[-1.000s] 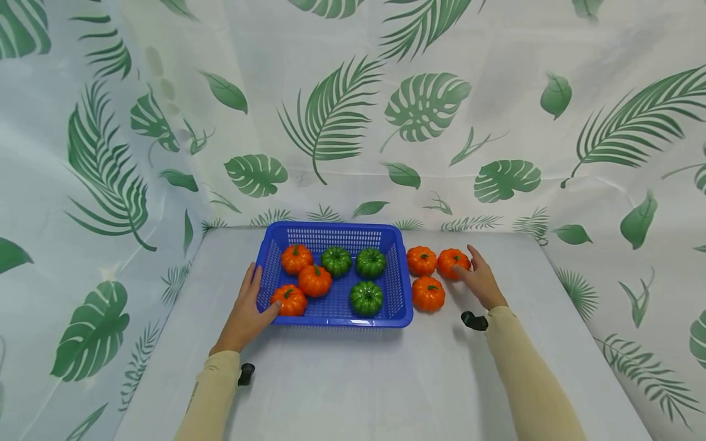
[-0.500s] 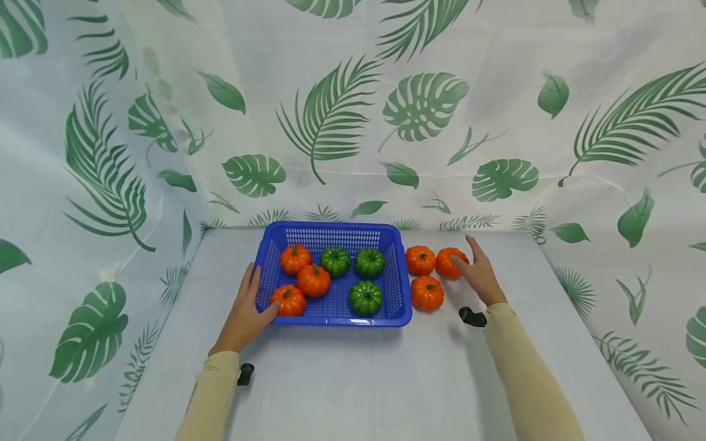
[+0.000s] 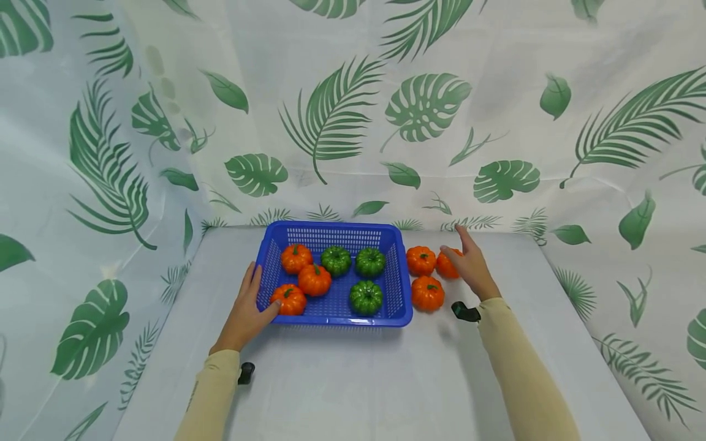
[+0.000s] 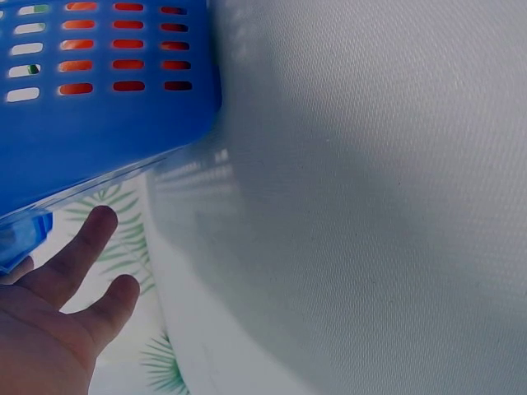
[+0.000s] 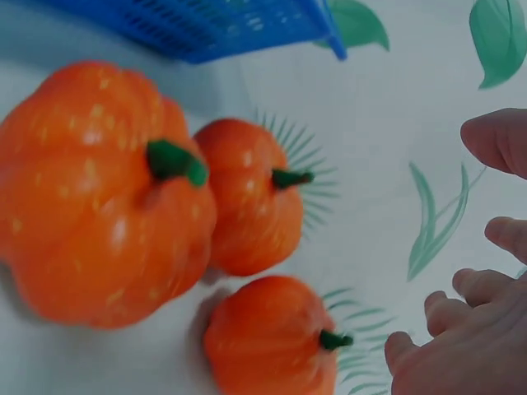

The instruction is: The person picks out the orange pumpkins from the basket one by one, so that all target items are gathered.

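Rightmost orange pumpkin (image 3: 445, 268) sits on bench (image 3: 353, 380), right of blue basket (image 3: 342, 321), partly hidden by right hand (image 3: 475, 267): fingers spread, nothing held. Left hand (image 3: 245, 313) at basket's left rim, fingers fairly straight, cut off in left wrist view.

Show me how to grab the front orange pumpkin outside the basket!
I'd come from above with the right hand, curling thumb and fingers round the fat, ribbed sides of the front pumpkin. It sits stem-up, and its stem looks small for gripping. The blue basket crowds its left.
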Motion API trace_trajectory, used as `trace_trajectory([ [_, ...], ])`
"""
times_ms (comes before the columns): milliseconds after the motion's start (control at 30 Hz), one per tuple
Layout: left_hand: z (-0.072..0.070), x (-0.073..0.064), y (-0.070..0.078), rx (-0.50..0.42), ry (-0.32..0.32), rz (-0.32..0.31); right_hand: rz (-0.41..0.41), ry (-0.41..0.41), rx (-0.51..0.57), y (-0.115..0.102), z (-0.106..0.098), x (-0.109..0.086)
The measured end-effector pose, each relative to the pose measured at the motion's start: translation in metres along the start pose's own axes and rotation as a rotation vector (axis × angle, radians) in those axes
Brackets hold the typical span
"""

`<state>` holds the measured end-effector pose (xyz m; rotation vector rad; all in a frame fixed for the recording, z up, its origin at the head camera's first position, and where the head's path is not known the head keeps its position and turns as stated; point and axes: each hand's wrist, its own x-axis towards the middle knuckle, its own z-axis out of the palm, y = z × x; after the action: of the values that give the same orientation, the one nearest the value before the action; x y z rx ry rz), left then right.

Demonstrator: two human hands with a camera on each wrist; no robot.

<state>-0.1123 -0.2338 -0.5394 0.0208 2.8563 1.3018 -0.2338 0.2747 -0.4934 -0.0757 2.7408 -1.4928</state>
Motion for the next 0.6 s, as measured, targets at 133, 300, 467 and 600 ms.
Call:
trace_trajectory([
  [133,0.000,0.000,-0.002,0.003,-0.001,0.005,-0.049,-0.012,0.041,-0.010,0.004,0.000],
  [300,0.001,0.000,-0.003,-0.002,0.000,0.012,-0.094,-0.042,0.095,-0.025,0.011,-0.002],
  [467,0.001,-0.001,-0.003,-0.011,0.003,0.015,-0.118,-0.076,0.086,-0.041,0.017,-0.003],
  [600,0.001,0.000,-0.003,-0.006,0.002,0.010,-0.158,-0.093,0.061,-0.051,0.024,-0.003],
])
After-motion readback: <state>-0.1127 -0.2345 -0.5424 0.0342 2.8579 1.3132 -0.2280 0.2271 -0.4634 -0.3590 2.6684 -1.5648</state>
